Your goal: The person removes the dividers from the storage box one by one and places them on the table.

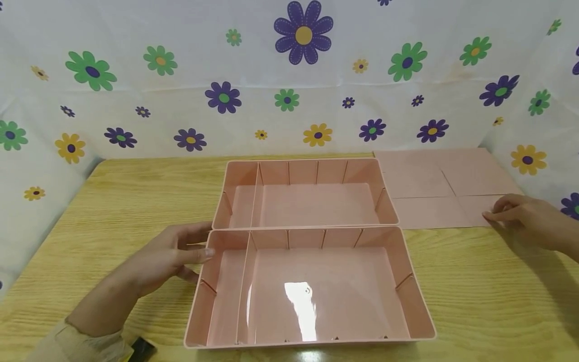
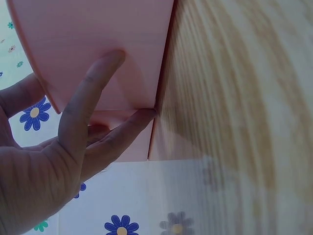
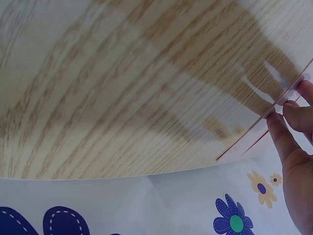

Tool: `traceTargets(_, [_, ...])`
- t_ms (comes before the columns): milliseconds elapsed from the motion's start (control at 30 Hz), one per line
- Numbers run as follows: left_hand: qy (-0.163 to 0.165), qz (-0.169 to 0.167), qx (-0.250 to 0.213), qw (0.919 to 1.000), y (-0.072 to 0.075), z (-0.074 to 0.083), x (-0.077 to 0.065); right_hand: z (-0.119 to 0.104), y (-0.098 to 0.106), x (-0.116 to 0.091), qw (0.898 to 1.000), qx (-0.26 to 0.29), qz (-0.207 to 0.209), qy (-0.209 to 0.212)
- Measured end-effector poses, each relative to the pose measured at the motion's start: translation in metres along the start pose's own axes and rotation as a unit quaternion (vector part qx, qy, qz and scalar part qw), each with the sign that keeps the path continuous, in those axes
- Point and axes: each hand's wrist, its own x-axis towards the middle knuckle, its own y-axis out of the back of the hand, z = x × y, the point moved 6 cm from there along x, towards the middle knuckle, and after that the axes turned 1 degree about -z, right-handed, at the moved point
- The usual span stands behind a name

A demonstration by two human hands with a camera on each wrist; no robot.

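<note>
Two pink trays stand one behind the other on the table, long sides touching or nearly so. A divider splits each into a narrow left compartment and a wide right one. My left hand is at the left end of the near tray, its fingers extended. In the left wrist view, the thumb presses the outer wall and one fingertip reaches the bottom edge. At the right lie several thin, flat pink panels, edge to edge. My right hand touches the front right panel with bent fingers; their undersides are hidden.
The wooden table carries everything. Behind and beside it hangs a white flowered cloth. Bright glare lies on the near tray's floor. A small black object shows by the left sleeve.
</note>
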Motion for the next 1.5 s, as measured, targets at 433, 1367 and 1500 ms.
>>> traceTargets(433, [-0.012, -0.005, -0.022, 0.9997, -0.002, -0.004, -0.005, -0.018, 0.037, 0.026, 0.999, 0.012, 0.031, -0.023])
traceTargets(1367, [0.003, -0.001, -0.027, 0.9996, 0.003, 0.0, -0.003, -0.355, 0.134, 0.196, 0.894, 0.022, 0.063, 0.443])
traceTargets(1500, [-0.002, -0.011, -0.03, 0.9995, 0.002, 0.0, -0.002, -0.383, 0.123, 0.195, 0.87, -0.01, 0.036, 0.492])
